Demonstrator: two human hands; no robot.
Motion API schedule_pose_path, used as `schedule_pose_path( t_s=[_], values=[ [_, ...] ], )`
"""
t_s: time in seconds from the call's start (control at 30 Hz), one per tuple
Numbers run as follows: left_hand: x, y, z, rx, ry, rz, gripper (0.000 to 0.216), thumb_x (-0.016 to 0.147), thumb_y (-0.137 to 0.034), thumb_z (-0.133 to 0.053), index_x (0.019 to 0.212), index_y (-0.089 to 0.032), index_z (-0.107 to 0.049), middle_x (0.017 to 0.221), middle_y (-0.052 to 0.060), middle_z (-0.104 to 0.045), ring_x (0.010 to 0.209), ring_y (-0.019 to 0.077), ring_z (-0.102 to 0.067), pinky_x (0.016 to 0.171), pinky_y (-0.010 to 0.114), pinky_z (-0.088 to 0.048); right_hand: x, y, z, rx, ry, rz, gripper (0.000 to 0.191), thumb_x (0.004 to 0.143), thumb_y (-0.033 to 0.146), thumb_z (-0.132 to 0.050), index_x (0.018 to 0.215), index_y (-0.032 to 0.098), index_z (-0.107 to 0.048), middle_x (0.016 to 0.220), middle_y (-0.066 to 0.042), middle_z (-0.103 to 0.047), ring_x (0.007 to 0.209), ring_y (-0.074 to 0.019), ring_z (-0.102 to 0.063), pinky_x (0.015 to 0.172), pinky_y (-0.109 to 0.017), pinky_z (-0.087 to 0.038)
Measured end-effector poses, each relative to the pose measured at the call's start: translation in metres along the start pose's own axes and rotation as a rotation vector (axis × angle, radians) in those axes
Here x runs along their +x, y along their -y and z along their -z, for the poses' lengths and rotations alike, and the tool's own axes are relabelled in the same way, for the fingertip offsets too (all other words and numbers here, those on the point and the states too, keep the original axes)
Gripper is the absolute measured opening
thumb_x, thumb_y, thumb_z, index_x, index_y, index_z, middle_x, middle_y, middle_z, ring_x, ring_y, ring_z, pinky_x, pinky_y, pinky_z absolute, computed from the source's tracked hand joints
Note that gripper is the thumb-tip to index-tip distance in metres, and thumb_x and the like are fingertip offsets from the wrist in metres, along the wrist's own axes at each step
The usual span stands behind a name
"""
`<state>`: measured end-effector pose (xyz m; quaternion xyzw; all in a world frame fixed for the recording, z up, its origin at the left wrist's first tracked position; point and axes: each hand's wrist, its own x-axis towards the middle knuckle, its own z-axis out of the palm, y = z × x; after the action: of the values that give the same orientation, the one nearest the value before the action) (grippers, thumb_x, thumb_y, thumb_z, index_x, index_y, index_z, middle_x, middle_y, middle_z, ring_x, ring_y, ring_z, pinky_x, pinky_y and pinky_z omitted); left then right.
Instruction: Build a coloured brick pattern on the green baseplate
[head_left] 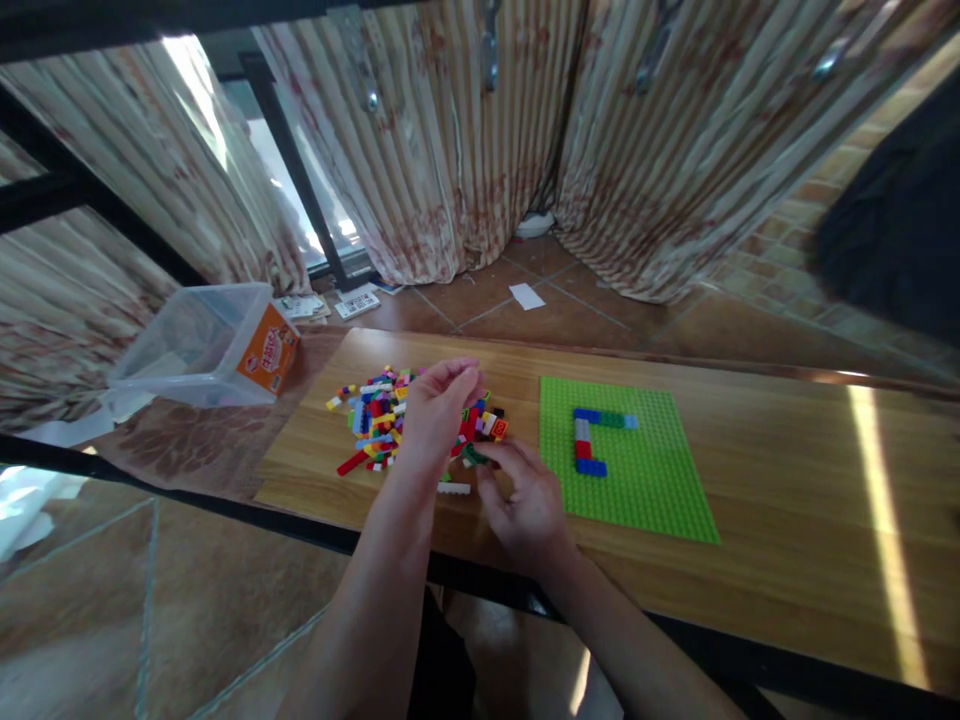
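Note:
A heap of small coloured bricks lies on the wooden table. My left hand hovers over the heap's right part, fingers curled together; whether it holds a brick I cannot tell. My right hand rests at the heap's near right edge, its fingertips pinching a dark green brick. A white brick lies just left of that hand. To the right sits a green baseplate carrying a short C-shaped line of blue, green, grey and red bricks.
A clear plastic tub with an orange label stands off the table's left end. Striped curtains hang behind, above a tiled floor with scattered papers. A dark shape fills the right edge. A black bar runs along the near table edge.

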<state>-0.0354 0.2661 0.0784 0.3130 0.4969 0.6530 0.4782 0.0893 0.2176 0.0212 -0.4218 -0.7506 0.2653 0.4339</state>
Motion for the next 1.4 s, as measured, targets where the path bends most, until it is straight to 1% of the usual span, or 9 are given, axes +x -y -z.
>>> schedule_pose_path(
  t_s=[0.13,0.23,0.3,0.43,0.6,0.8,0.93,1.1,1.4],
  values=[
    [-0.008,0.007,-0.009,0.127,0.227,0.021,0.022,0.073,-0.025,-0.074,0.094,-0.016,-0.073,0.086,0.003,-0.072,0.077,0.0117,-0.064,0.074,0.024,-0.050,0.011,-0.004,0.031,0.133,-0.129,-0.050,0.024,0.089,0.020,-0.052,0.104,0.025,-0.069,0.097,-0.005,-0.069,0.088,-0.0184,-0.065,0.082,-0.036,-0.054],
    [-0.017,0.016,-0.021,0.209,0.437,0.028,0.021,0.076,-0.023,-0.071,0.095,-0.016,-0.075,0.088,0.005,-0.073,0.079,0.0139,-0.065,0.075,0.026,-0.051,0.015,-0.011,0.049,0.259,-0.194,-0.180,0.019,0.088,0.025,-0.055,0.097,0.024,-0.071,0.087,-0.003,-0.069,0.078,-0.0165,-0.064,0.076,-0.035,-0.054],
    [-0.022,0.022,-0.028,0.238,0.502,0.017,0.018,0.078,-0.023,-0.069,0.093,-0.016,-0.075,0.089,0.005,-0.074,0.080,0.0147,-0.065,0.076,0.027,-0.051,0.017,-0.017,0.057,0.372,-0.208,-0.276,0.016,0.087,0.028,-0.058,0.092,0.023,-0.072,0.082,-0.002,-0.070,0.072,-0.0153,-0.065,0.072,-0.033,-0.055],
    [-0.025,0.032,-0.038,0.310,0.479,-0.029,0.015,0.078,-0.023,-0.069,0.090,-0.017,-0.075,0.084,0.004,-0.073,0.076,0.0139,-0.063,0.072,0.026,-0.050,0.015,-0.026,0.070,0.450,-0.218,-0.361,0.017,0.085,0.031,-0.061,0.092,0.021,-0.072,0.080,-0.002,-0.072,0.065,-0.0142,-0.064,0.065,-0.032,-0.056],
    [-0.029,0.040,-0.049,0.394,0.442,0.020,0.020,0.081,-0.034,-0.068,0.083,-0.016,-0.075,0.065,0.001,-0.066,0.052,0.0098,-0.052,0.048,0.021,-0.040,0.007,-0.031,0.092,0.136,-0.131,-0.178,0.026,0.086,0.030,-0.063,0.110,0.024,-0.069,0.098,-0.004,-0.071,0.080,-0.0157,-0.066,0.075,-0.034,-0.056],
    [-0.041,0.055,-0.069,0.347,0.412,0.094,0.022,0.084,-0.036,-0.064,0.083,-0.016,-0.073,0.064,0.001,-0.067,0.052,0.0116,-0.058,0.046,0.020,-0.041,-0.004,-0.040,0.114,-0.081,-0.084,-0.141,0.022,0.088,0.030,-0.061,0.107,0.026,-0.070,0.095,-0.003,-0.073,0.079,-0.0168,-0.067,0.077,-0.035,-0.056],
    [-0.043,0.064,-0.074,0.381,0.445,0.091,0.024,0.088,-0.036,-0.059,0.083,-0.017,-0.072,0.067,0.002,-0.069,0.055,0.0129,-0.063,0.050,0.021,-0.045,-0.011,-0.058,0.133,-0.199,-0.048,-0.107,0.018,0.090,0.032,-0.058,0.101,0.024,-0.071,0.095,-0.005,-0.073,0.086,-0.0195,-0.068,0.080,-0.037,-0.055],
    [-0.032,0.068,-0.066,0.537,0.400,-0.067,0.017,0.086,-0.024,-0.058,0.090,-0.018,-0.074,0.082,0.005,-0.074,0.070,0.0163,-0.067,0.064,0.026,-0.052,-0.019,-0.083,0.155,-0.315,0.025,-0.154,0.017,0.089,0.033,-0.058,0.097,0.024,-0.071,0.096,-0.006,-0.071,0.087,-0.0219,-0.068,0.079,-0.040,-0.055],
    [-0.035,0.067,-0.067,0.776,0.495,-0.177,0.018,0.083,-0.015,-0.059,0.092,-0.021,-0.074,0.095,0.006,-0.076,0.090,0.0219,-0.070,0.088,0.037,-0.053,-0.018,-0.093,0.146,-0.355,0.100,-0.114,0.014,0.084,0.027,-0.063,0.093,0.026,-0.075,0.100,-0.006,-0.067,0.095,-0.0219,-0.064,0.086,-0.042,-0.053]
  ],
)
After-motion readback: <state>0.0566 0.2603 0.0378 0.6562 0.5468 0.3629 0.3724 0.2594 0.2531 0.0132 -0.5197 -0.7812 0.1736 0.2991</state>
